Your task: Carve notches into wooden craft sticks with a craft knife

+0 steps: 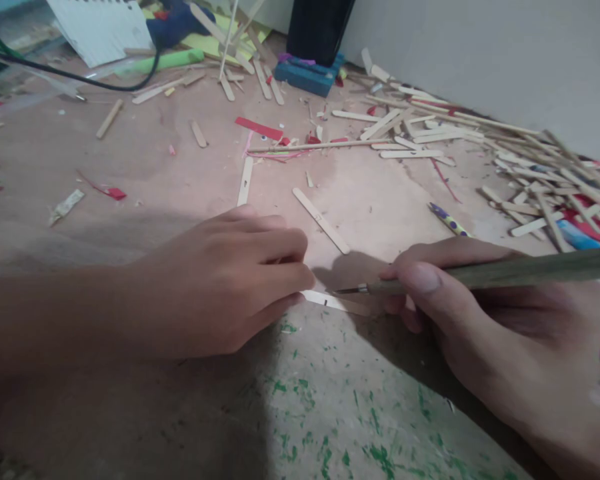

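Note:
My left hand (pixel 230 280) presses its fingertips down on one end of a flat wooden craft stick (pixel 330 302) lying on the worn work surface (pixel 330 400). My right hand (pixel 480 320) grips a slim craft knife (pixel 480 275) like a pen, handle running off to the right. The knife's small metal tip (pixel 347 291) rests on or just above the stick, a short way from my left fingertips. Part of the stick is hidden under my left fingers.
More loose sticks lie around: one (pixel 321 220) just beyond my hands, another (pixel 245 181) to its left. A big heap of sticks (pixel 530 180) lines the wall on the right. Red scraps (pixel 259 128), a black cable (pixel 80 77), a blue block (pixel 310 75) sit farther back.

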Tool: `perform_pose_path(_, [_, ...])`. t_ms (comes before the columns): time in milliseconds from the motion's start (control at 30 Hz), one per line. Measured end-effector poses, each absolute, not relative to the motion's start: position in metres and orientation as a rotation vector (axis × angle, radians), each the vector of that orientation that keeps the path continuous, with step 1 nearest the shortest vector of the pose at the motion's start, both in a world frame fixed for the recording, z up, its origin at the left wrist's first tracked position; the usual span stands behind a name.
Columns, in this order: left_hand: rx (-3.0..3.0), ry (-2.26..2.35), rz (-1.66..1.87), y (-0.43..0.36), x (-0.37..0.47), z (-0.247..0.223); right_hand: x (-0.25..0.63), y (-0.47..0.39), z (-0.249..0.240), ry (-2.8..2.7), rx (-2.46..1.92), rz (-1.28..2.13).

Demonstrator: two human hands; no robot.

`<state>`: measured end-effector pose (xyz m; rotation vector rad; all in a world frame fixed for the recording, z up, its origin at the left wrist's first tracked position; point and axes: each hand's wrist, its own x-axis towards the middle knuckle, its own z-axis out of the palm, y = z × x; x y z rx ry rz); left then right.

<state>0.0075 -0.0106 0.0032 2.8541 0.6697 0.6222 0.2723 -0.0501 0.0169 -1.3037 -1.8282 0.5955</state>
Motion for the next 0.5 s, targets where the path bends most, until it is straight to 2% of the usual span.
perform_pose_path(500, [2.890, 0.655, 0.587, -0.0080, 0.0075, 0.0001, 0.2701, -0.0569, 0.0153, -1.902, -1.140, 0.669])
